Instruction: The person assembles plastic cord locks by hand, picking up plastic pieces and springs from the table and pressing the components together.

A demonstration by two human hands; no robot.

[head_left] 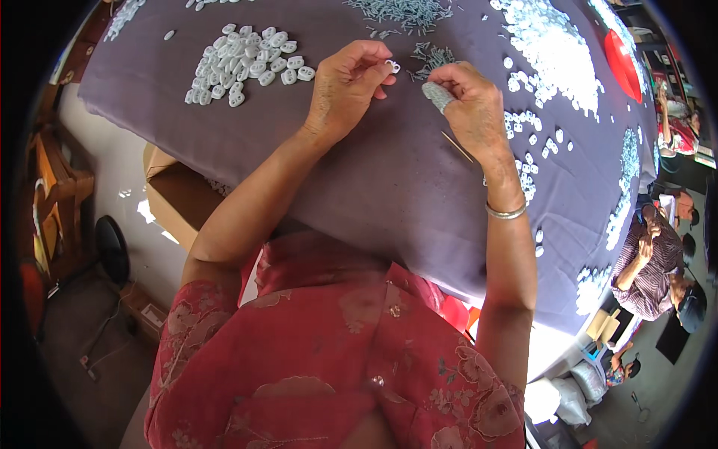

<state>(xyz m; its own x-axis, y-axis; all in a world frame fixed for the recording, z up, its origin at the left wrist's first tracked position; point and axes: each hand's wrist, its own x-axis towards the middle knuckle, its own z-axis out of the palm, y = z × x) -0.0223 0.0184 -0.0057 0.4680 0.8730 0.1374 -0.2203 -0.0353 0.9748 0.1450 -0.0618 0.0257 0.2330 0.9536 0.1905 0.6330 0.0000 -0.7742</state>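
My left hand (344, 91) pinches a small white plastic piece with holes (393, 66) between thumb and fingertips, just above the cloth-covered table. To its right, my right hand (471, 108) is closed, its thumb wrapped in a pale grey covering (438, 97). Whatever its fingers may hold is hidden. Beyond the right fingertips lies a small heap of thin grey screws (431, 57). A thin brown stick (457, 147) is beside the right wrist, which wears a silver bangle. Left of my left hand sits a pile of white oval pieces with holes (243, 61).
A larger screw pile (404, 10) lies at the far side. Many small white parts (550, 56) spread across the right, near a red dish (622, 66). The grey tablecloth (374, 187) covers the table; a cardboard box (179, 196) stands below its left edge. Other people sit at far right.
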